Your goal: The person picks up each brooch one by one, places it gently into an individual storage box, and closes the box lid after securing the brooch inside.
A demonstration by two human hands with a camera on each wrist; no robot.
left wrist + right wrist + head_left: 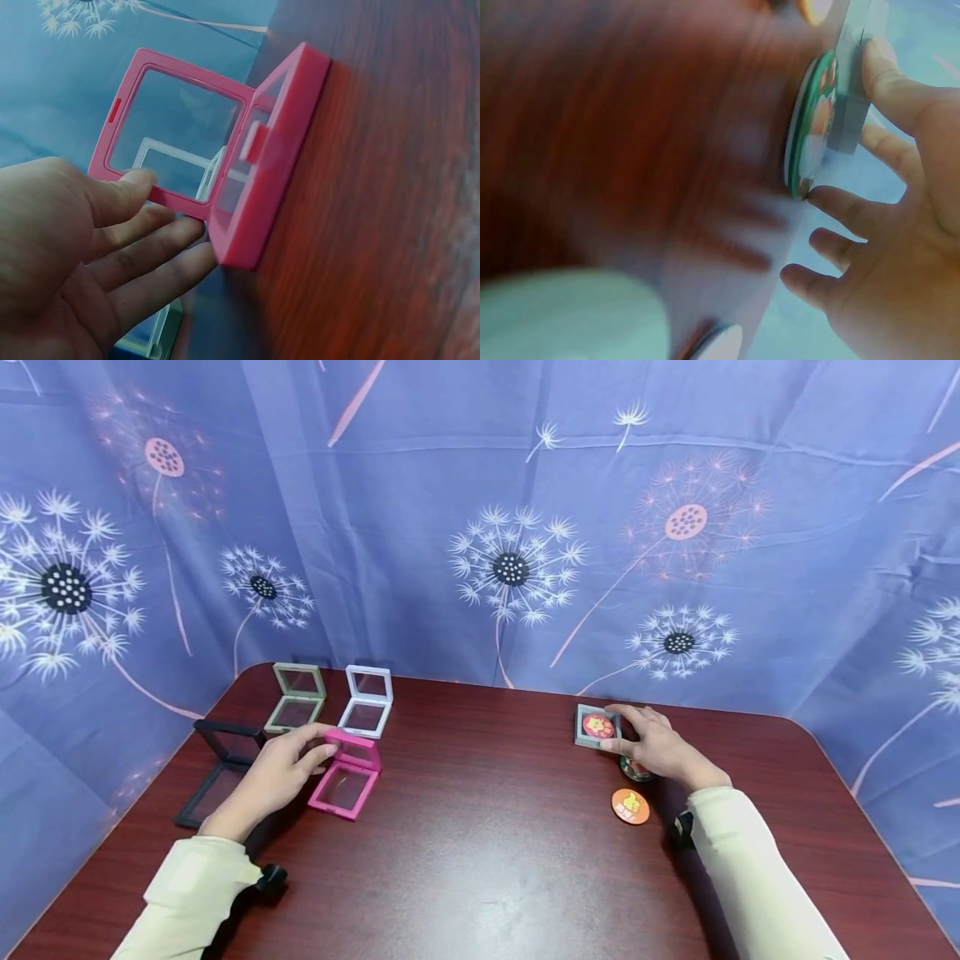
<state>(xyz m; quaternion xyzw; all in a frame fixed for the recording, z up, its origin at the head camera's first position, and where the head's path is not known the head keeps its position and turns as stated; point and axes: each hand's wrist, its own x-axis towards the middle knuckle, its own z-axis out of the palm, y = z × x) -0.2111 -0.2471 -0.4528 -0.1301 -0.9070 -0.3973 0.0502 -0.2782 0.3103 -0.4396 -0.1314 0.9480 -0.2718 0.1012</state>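
Note:
On the left of the table, my left hand (281,768) pinches the raised lid of a pink square display case (347,787) with clear windows. In the left wrist view the thumb presses on the lid frame (176,201) and the other fingers lie behind and below it. My right hand (663,750) grips the right side of a grey-green display case (587,739) between thumb and forefinger. A red round badge with a yellow figure (598,725) lies in that case. Under the right hand is a green-rimmed round badge (815,124), partly hidden in the head view.
Open green (294,713), white (366,717) and black (206,793) cases stand around the left hand. An orange badge (630,807) lies nearer me on the right. Another small disc (718,345) shows low in the right wrist view. Behind the table hangs a blue dandelion-print curtain (420,527).

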